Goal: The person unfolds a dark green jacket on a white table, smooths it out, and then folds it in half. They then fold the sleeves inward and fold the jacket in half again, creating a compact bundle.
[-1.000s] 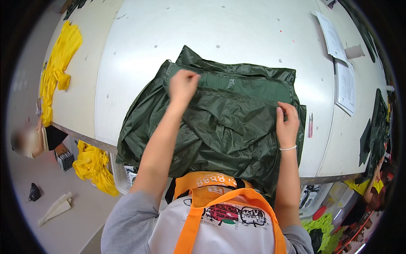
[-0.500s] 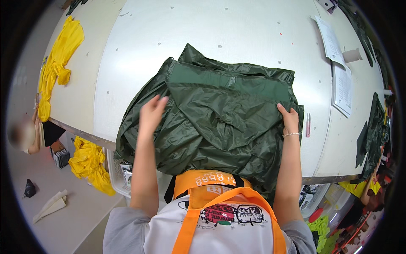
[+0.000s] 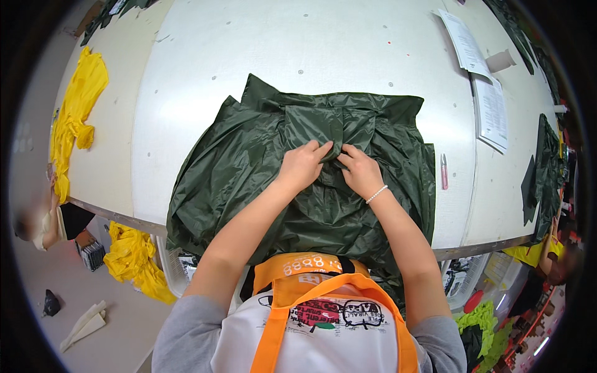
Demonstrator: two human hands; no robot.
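A dark green garment of thin, shiny fabric (image 3: 249,174) lies spread and rumpled on the pale table, its near side hanging over the front edge by my apron. Both hands meet at its middle, close together. My left hand (image 3: 303,164) pinches the fabric beside a vertical seam, fingers closed. Just to its right, my right hand (image 3: 362,171), with a beaded bracelet at the wrist, pinches the same fabric. A folded flap of the garment stands above the fingertips. The thumbs are partly hidden by the folds.
Pink-handled thread snips (image 3: 444,171) lie right of the garment. Printed sheets (image 3: 491,112) and a paper roll (image 3: 500,61) are farther right. Yellow garments (image 3: 81,105) lie on the left. White baskets (image 3: 460,280) stand below the table edge (image 3: 485,248). People are at both sides.
Both hands have come inward from the garment's sides to its middle and taken hold of the fabric. The wide flat band across the upper part is now turned over or covered.
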